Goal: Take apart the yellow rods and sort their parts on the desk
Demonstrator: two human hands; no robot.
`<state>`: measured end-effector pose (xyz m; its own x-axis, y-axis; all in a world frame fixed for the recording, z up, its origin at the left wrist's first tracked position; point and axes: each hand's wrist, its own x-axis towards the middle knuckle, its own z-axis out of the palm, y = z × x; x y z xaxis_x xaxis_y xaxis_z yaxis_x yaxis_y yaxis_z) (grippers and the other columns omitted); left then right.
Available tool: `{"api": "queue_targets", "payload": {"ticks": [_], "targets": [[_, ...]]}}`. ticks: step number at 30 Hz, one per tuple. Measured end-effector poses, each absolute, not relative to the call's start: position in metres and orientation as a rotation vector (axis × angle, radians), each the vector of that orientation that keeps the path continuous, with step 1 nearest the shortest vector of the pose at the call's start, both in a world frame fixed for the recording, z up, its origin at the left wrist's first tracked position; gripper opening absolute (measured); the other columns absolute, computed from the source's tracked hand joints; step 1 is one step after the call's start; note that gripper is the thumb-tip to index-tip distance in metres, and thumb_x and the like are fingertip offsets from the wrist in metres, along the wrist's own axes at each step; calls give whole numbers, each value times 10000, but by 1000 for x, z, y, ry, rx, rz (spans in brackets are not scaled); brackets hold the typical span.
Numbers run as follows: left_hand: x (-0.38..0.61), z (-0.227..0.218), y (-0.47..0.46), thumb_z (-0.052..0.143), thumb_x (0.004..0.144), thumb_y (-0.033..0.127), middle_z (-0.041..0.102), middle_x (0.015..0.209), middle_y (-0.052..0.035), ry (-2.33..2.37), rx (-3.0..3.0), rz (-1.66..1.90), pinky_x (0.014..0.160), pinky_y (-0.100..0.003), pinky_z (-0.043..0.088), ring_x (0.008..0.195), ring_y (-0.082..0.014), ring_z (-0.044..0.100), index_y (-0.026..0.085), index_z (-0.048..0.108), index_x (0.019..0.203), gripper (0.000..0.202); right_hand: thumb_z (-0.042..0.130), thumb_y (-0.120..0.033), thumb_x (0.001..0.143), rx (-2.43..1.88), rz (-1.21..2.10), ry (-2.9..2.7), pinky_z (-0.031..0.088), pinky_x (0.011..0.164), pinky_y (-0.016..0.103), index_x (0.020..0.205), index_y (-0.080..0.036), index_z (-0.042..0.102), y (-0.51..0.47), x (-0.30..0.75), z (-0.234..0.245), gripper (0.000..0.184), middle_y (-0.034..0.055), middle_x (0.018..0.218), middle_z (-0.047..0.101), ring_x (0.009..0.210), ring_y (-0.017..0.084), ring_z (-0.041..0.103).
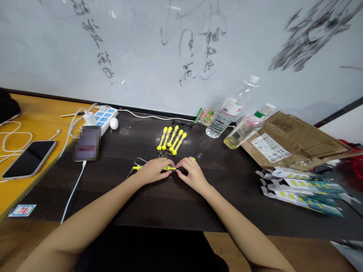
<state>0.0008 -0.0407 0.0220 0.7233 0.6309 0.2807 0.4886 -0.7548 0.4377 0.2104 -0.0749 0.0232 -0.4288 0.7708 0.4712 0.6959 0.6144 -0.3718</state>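
Pinching a slim yellow piece (169, 168) between thumb and fingers, the left hand (154, 170) rests low over the dark table (181, 215), near its front edge. The right hand (193, 174) comes in from the other side, thumb and forefinger drawn close together at the piece's right end; at this size I cannot tell whether they squeeze it or merely touch it. The yellow piece lies level between the two sets of fingertips, so it could twist or spring loose if one side pushed harder than the other. Left of the left hand sits a yellow knobbed end (137, 167) with thin bent wire (141, 160) around it; a sleeve or wrist sweeping that way might snag the wire and drag it along. Just beyond the hands, a cluster of yellow rods (171, 140) lies side by side, their wire loops sticking out toward the fingers, and a careless forward reach could hook one and scatter the rest. The water bottle (226, 117), tilted in view, and the opened slim cartons (303, 190) are well off to the right, a smaller worry.
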Motion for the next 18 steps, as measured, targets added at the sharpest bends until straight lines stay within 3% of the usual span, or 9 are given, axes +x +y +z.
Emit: {"api": "queue_targets", "payload": {"ticks": [18], "targets": [[-2,24,-40,488,877,278,624,985,-16,843,2660,515,805,-277,447,934,-175,597,241,552,1100,236,582,-162,787,-1148,160,-2350,389,738,327,806,-201,570,-71,219,25,45,32,783,605,788,194,489]]}}
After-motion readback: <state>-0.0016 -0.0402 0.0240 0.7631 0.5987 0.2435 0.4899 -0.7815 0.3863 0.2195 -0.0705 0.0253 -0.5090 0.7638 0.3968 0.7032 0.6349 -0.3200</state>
